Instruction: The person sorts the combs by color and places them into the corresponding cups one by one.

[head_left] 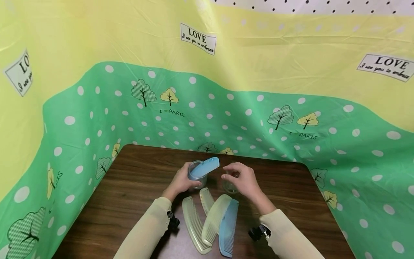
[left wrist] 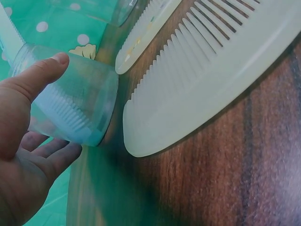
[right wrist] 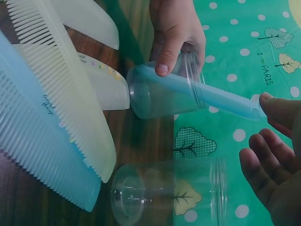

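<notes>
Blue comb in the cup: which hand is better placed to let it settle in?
Probably the right hand: its fingertip touches the free end of the blue comb sticking out of the clear cup. The left hand grips that cup, so it is occupied steadying it.
</notes>
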`<state>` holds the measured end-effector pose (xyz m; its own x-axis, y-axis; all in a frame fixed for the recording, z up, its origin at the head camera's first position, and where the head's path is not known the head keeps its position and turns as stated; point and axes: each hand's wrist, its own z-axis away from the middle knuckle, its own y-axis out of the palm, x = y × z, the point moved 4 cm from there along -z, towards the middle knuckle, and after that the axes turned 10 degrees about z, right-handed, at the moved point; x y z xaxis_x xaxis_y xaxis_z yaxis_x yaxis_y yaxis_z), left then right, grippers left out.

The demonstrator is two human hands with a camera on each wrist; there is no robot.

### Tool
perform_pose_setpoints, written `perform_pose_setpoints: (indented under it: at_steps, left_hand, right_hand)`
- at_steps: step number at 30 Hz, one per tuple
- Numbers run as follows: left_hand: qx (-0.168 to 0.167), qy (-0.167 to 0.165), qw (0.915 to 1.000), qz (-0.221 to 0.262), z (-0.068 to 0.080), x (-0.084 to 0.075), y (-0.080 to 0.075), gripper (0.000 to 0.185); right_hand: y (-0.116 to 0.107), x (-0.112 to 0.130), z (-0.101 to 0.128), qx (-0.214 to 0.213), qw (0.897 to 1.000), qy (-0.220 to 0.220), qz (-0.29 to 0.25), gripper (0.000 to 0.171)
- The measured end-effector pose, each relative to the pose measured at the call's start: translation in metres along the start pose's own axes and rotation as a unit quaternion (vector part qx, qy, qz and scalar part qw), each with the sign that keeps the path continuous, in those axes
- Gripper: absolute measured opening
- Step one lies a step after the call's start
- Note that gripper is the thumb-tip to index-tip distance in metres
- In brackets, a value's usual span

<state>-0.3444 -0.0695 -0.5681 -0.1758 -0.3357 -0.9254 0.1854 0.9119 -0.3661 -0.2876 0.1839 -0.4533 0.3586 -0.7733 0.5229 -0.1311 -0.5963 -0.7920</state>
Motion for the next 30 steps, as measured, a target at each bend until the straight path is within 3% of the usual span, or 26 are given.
perform_pose_setpoints:
  at_steps: [16,30]
  left_hand:
    - [0.003,-0.002,1.0000,0.007,0.003,-0.003,-0.003,0.093]
    - [0.007,-0.005,1.0000,0.000,0.001,-0.003,-0.002,0.095]
  right_hand:
    - [0.019,-0.016,0.034,0.085,0.995,0.037,-0.041,0.035]
    - [0.037,-0.034,0.041,0.135,0.989,0.044,-0.044,0.032]
